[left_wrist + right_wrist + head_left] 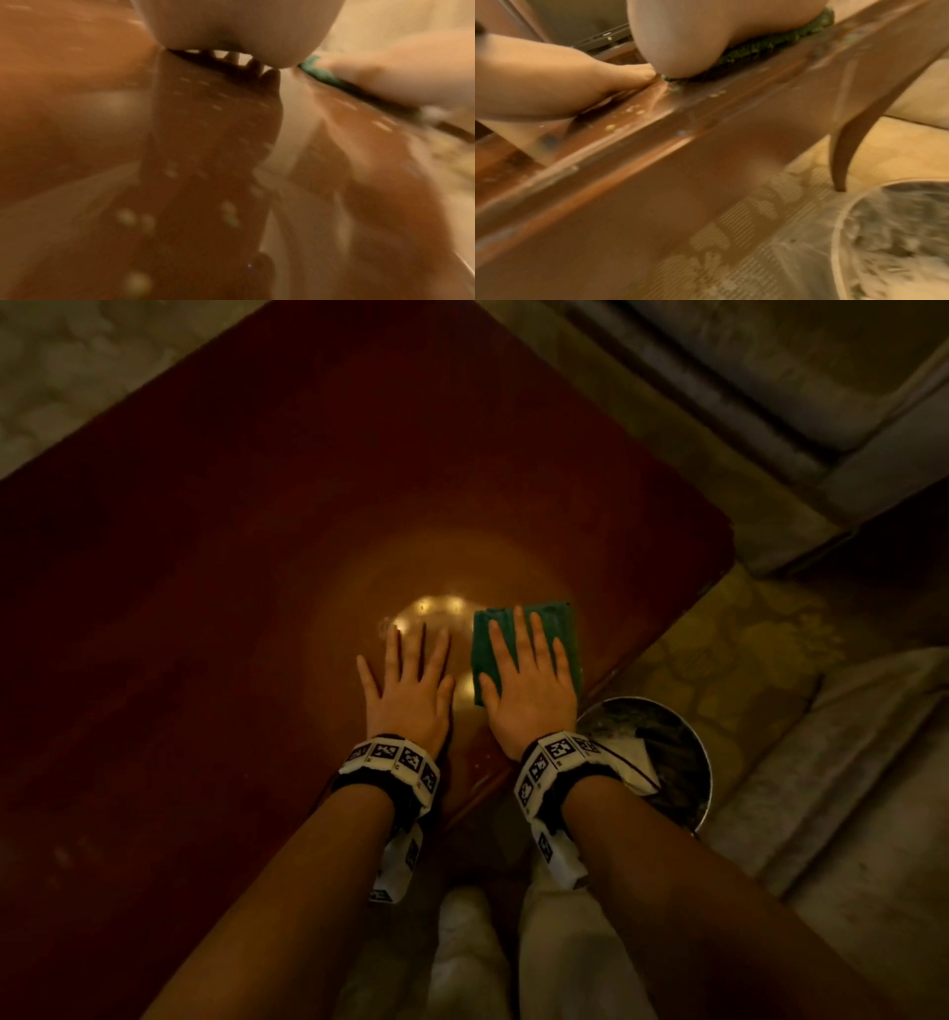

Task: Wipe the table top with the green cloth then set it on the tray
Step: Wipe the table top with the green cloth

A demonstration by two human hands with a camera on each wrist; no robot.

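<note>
Head view: a person's right hand (529, 683) lies palm-down, fingers straight and slightly spread, pressing the green cloth (557, 629) flat against the table top (231, 546). The cloth is a folded rectangle of deep teal-green fabric, its far edge and right side showing beyond the fingers, and it sits close to the table's right edge near the person. Just beside it, the left hand (408, 690) rests flat on the bare wood, fingers straight and splayed, holding nothing; neither hand grips or pinches anything. The table top is dark reddish-brown with a glossy patch of reflected light ahead of the left fingertips. Both wrists carry white bands (393, 757) printed with black square markers. A round metal tray (701, 762) stands on the patterned floor (729, 654), below the table edge, beside the right wrist; it holds pale material whose nature cannot be told. Right wrist view: the cloth (752, 50) appears coarse and nubbly, flattened under the heel of the palm, with pale specks scattered on the wood nearby and a curved table leg (849, 146) beyond. Left wrist view: blurred; a green strip of cloth (318, 73) shows under the right hand.
</note>
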